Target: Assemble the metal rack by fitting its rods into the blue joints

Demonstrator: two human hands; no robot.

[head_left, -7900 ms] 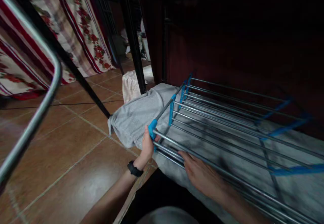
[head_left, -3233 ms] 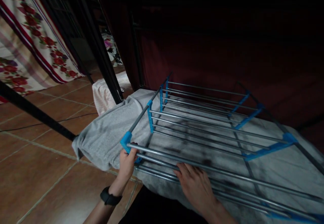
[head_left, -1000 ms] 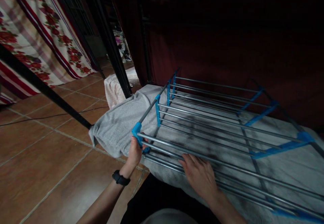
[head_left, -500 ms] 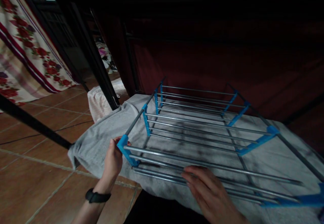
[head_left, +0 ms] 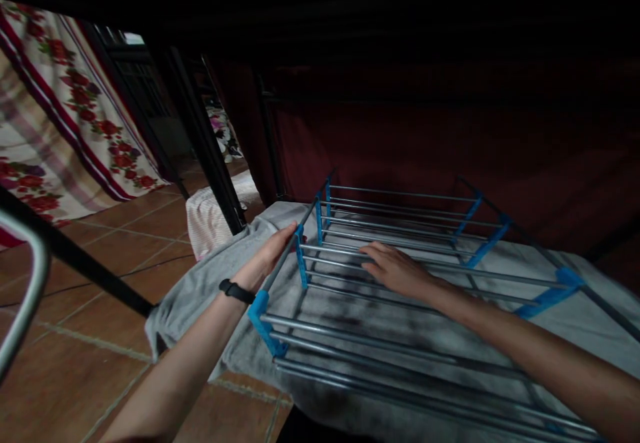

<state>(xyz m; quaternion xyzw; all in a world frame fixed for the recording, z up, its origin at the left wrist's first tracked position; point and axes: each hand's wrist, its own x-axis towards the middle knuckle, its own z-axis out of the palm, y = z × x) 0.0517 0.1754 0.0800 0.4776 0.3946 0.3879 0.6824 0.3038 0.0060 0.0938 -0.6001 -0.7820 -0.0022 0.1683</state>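
Note:
A shoe rack (head_left: 345, 331) of grey metal tubes and blue plastic brackets lies on a grey blanket (head_left: 200, 316). My left hand (head_left: 277, 246), with a black band on its wrist, is closed around the rack's left side tube beside the second blue bracket (head_left: 301, 256). Over the second tier's cross tubes reaches my right hand (head_left: 395, 266), its fingers stretched out and slightly apart. The fingertips are at one tube; whether they press on it I cannot tell. Below my left forearm sits the nearest blue bracket (head_left: 265, 326), with cross tubes running from it to the right.
Dark posts (head_left: 207, 143) rise at the left, and a dark red panel (head_left: 400, 136) stands behind the rack. A flowered cloth (head_left: 100, 109) hangs at far left above the tiled floor (head_left: 100, 349). A curved pale metal tube (head_left: 40, 263) enters at the left edge.
My left hand has moved from the nearest blue bracket up the side tube to the second one. My right hand has left the near tubes and reached farther back. The view has tilted slightly.

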